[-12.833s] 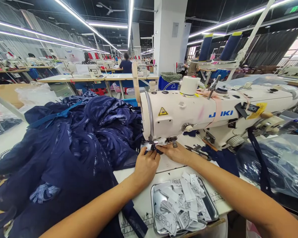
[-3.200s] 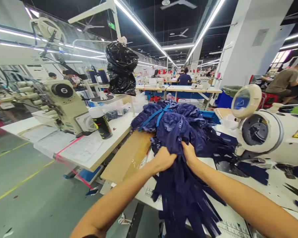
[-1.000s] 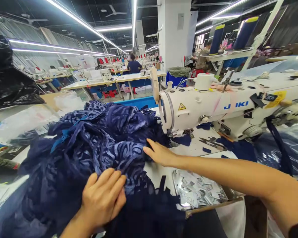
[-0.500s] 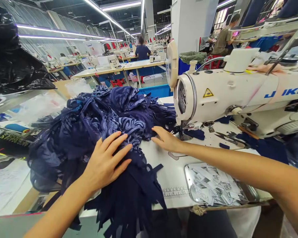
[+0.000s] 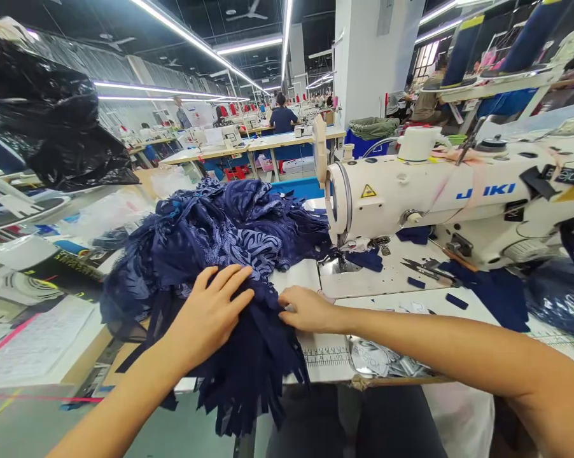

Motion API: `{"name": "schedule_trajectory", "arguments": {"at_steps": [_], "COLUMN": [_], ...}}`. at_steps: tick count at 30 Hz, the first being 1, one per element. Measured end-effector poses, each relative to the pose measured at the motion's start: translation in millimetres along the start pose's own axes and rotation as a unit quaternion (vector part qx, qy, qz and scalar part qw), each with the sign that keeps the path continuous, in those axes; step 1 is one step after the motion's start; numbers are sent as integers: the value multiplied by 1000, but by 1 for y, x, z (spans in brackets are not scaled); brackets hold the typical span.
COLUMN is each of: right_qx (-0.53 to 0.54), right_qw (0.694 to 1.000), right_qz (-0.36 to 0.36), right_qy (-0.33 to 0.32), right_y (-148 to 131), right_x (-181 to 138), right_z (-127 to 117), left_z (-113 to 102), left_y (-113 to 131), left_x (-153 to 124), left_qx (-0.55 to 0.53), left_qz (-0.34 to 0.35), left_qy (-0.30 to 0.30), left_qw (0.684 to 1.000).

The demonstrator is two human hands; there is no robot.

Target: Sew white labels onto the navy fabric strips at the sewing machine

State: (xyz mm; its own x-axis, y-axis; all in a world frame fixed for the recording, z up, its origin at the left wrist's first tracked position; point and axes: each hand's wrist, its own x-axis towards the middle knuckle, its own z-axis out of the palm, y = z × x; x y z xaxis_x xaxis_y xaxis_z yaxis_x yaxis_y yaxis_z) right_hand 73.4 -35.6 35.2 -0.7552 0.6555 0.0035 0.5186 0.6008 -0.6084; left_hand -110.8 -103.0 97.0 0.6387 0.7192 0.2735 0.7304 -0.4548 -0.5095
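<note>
A heap of navy patterned fabric (image 5: 230,235) lies on the sewing table (image 5: 392,286), its cut strips hanging over the front edge. My left hand (image 5: 210,315) rests flat on the heap with fingers stretched out. At the heap's right edge my right hand (image 5: 306,310) lies with its fingers closed on the navy strips. A white JUKI sewing machine (image 5: 440,197) stands to the right, its needle area clear of both hands.
A metal tray of white labels (image 5: 387,364) sits at the table's front edge under my right forearm. Scissors (image 5: 425,270) and navy scraps lie by the machine. A black plastic bag (image 5: 53,121) hangs at left. Other people sit at tables behind.
My right hand has drawn back from near the needle to the heap's front edge and closed on the strips. My left hand stays flat on the fabric.
</note>
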Motion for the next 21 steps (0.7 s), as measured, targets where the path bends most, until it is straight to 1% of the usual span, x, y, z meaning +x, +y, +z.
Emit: {"name": "schedule_trajectory", "arguments": {"at_steps": [1, 3, 5, 7, 9, 11, 12, 14, 15, 16, 18, 20, 21], "right_qx": [-19, -41, -71, -119, -171, -212, -226, -234, -227, -215, -184, -162, -146], "right_qw": [1000, 999, 997, 990, 972, 951, 942, 934, 935, 939, 952, 969, 979], "right_qz": [2, 3, -12, -60, -130, -193, -216, -243, -248, -249, -238, -186, -141], "right_qy": [-4, -2, -6, -43, -98, -119, -125, -120, -114, -101, -64, -6, 29], "right_y": [1, 5, 6, 2, -9, -21, -26, -29, -27, -22, -4, 22, 36], "right_x": [1, -1, -8, -20, -33, -48, -56, -72, -82, -91, -110, -127, -134], "right_z": [0, -2, -3, -3, 0, 3, 3, -1, -6, -13, -32, -54, -66], "left_z": [-1, -5, -10, -12, -7, 6, 17, 43, 57, 71, 94, 106, 108], "left_y": [3, 8, 12, 19, 29, 46, 56, 72, 78, 81, 80, 74, 71], "left_x": [-1, -1, 8, 30, 63, 97, 112, 132, 138, 140, 137, 132, 130], "left_qx": [5, 10, -6, -42, -102, -201, -262, -379, -419, -450, -494, -527, -540], "left_qz": [6, 19, 30, 34, 20, -16, -40, -83, -98, -112, -133, -136, -128], "left_qy": [3, 34, 68, 86, 82, 57, 38, -5, -21, -28, -16, -7, -8], "left_qw": [1000, 999, 997, 995, 991, 978, 964, 922, 902, 886, 859, 839, 832]}}
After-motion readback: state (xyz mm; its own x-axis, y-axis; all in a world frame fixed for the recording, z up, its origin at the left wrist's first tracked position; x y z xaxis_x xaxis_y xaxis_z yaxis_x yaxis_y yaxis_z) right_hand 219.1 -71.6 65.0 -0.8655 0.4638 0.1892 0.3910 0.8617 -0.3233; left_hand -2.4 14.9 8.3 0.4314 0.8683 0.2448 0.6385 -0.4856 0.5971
